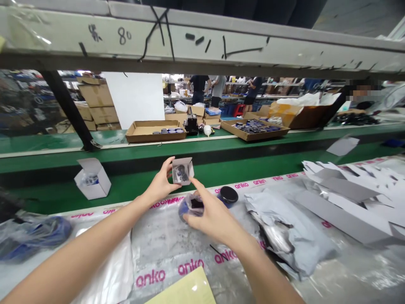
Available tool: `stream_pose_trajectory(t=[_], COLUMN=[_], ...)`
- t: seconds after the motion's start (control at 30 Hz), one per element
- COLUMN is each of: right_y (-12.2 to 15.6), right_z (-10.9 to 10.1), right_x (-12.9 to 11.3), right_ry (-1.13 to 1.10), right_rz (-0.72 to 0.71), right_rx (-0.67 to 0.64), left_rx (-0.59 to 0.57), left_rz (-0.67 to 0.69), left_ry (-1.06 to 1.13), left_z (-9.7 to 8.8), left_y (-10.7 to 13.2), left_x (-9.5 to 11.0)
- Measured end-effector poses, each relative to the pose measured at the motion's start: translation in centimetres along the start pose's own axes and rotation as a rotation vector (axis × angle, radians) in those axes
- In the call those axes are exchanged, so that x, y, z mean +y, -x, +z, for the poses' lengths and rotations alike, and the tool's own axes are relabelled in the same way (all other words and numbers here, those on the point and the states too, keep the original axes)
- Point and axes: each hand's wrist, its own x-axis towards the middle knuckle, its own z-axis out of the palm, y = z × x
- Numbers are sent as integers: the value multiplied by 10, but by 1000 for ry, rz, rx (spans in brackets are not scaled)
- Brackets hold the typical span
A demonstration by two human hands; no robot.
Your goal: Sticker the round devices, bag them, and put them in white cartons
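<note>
My left hand (161, 183) grips a small open white carton (182, 171) from its left side, holding it up over the green belt's near edge; a dark bagged item shows inside. My right hand (212, 213) is just below and right of it, index finger stretched toward the carton, other fingers closed around a dark round item in a clear plastic bag (191, 205). A black round puck (228, 194) lies on the table just right of that hand.
Another open white carton (93, 178) sits on the green conveyor (253, 166) at left. Flat white carton blanks (351, 190) are piled at right, crumpled plastic bags (284, 230) beside them. Cardboard trays (155, 131) line the far side; people stand beyond.
</note>
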Motion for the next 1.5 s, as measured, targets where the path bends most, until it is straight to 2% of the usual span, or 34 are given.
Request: stream_pose_trajectory(t=[0.07, 0.2, 0.33, 0.43, 0.5, 0.53, 0.57, 0.63, 0.7, 0.77, 0.9, 1.0, 1.23, 1.5], right_y=[-19, -73, -104, -100, -92, -89, -87, -89, -96, -105, -121, -127, -121, -136], right_z=[-4, -2, 8, -2, -19, -29, -37, -44, -37, -19, 17, 27, 24, 12], right_x=[-14, -29, -30, -40, -51, -56, -61, -64, -58, -44, -10, 0, -2, -30], right_ry=[107, 297, 303, 295, 271, 247, 221, 170, 157, 228, 417, 476, 619, 821], right_rz=[44, 254, 361, 343, 283, 220, 131, -87, -267, -353, -410, -425, -436, -406], right_rx=[-122, -436, -529, -528, -508, -452, -353, -50, 239, 330, 211, 165, 74, -180], left_rx=[-4, 9, 23, 45, 54, 56, 57, 57, 63, 76, 107, 113, 94, 87], left_rz=[-9, -22, -38, -62, -86, -95, -103, -117, -135, -148, -156, -165, -199, -220], left_ry=[-20, -72, -68, -21, 28, 55, 80, 124, 159, 185, 225, 251, 313, 327], left_z=[2, 3, 1, -3, -6, -7, -8, -10, -11, -11, -13, -16, -25, -29], left_y=[2, 5, 5, 4, 3, 3, 3, 4, 4, 3, 0, -2, 0, 2], left_x=[-6, -18, -24, -29, -34, -36, -38, -41, -43, -46, -52, -55, -53, -53])
